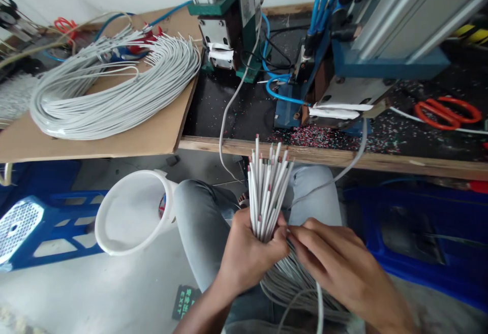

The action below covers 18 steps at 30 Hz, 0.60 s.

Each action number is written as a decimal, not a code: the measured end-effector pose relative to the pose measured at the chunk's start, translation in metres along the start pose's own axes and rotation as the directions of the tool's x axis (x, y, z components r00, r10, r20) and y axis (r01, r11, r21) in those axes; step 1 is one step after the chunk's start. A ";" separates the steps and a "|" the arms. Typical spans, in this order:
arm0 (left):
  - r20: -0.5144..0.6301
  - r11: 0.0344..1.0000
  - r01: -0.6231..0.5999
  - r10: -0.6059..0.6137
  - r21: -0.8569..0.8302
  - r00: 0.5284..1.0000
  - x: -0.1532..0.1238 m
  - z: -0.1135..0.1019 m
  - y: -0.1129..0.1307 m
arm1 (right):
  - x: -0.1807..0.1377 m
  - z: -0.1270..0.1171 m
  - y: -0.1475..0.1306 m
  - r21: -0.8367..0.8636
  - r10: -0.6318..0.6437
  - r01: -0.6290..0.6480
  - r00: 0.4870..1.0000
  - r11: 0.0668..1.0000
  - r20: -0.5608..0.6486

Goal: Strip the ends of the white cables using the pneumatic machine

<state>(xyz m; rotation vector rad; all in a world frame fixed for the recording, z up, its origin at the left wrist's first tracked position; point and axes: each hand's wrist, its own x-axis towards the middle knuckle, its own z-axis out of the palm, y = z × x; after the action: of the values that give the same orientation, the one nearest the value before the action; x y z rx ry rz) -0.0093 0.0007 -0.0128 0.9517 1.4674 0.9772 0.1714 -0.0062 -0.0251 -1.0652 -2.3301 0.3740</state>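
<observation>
My left hand (253, 255) is wrapped round a bundle of white cables (267, 186), whose cut ends point up and show small red and green cores. Close beside it, my right hand (337, 268) has its fingers pinched together at my left thumb. What sits between those fingertips is hidden. A single white cable (319, 306) hangs down from under the right hand. The coiled lower part of the bundle (293, 283) rests over my lap, partly covered by both hands.
A large coil of white cable (114, 115) lies on cardboard (163, 138) at the left. Two pneumatic presses (221, 34) (343, 85) stand on the bench (229, 143). Orange-handled scissors (448, 113) lie right, near coloured scraps (316, 137). Below are a white bucket (101, 222) and blue stool (57, 257).
</observation>
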 end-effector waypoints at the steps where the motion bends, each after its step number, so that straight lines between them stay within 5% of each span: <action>1: 0.027 1.000 -0.011 0.010 0.016 1.000 0.000 -0.001 0.001 | -0.002 -0.006 0.003 -0.027 -0.044 0.046 0.998 0.999 0.051; 5: 0.084 0.997 -0.043 0.037 0.065 0.996 -0.002 -0.002 0.005 | -0.007 -0.020 0.011 -0.111 -0.110 0.125 0.985 0.986 0.137; 13: -0.075 1.000 -0.015 0.014 -0.019 0.997 -0.003 0.000 -0.002 | 0.009 0.011 -0.007 0.199 0.167 -0.146 0.982 0.969 -0.093; 18: -0.028 0.998 -0.034 0.035 0.055 0.999 -0.001 -0.006 -0.005 | 0.004 0.014 -0.007 0.083 0.100 -0.094 0.992 0.992 -0.072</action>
<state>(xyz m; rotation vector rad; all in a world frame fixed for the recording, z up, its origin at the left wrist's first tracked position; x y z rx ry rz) -0.0154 -0.0026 -0.0167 1.0090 1.5125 0.9838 0.1563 -0.0082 -0.0319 -1.1368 -2.1840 0.4511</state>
